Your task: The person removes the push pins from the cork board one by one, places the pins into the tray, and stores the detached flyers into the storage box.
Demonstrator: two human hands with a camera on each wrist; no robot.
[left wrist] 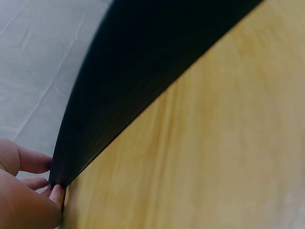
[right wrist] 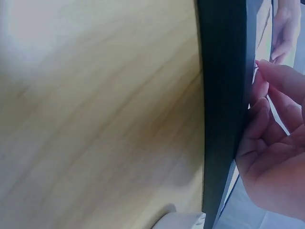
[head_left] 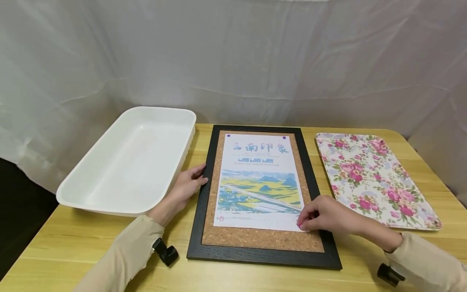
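Note:
A black-framed corkboard (head_left: 262, 240) lies flat on the table with a printed landscape poster (head_left: 251, 162) on it. Purple pushpins (head_left: 228, 135) sit at the poster's two top corners, and a small pink round spot (head_left: 221, 218) shows at its lower left. My right hand (head_left: 328, 215) pinches a pink pushpin (head_left: 299, 225) between thumb and finger at the poster's lower right corner; fingers partly hide the pin. On the frame's left edge, the thumb and fingers of my left hand (head_left: 186, 184) rest with little bend; the left wrist view shows their tips touching the black frame (left wrist: 95, 129).
A deep white plastic tray (head_left: 120, 162) stands to the left, its rim close by my left forearm. Right of the corkboard lies a floral tray (head_left: 383, 178), partly behind my right hand. A grey cloth (head_left: 255, 61) hangs behind the wooden table (head_left: 175, 271).

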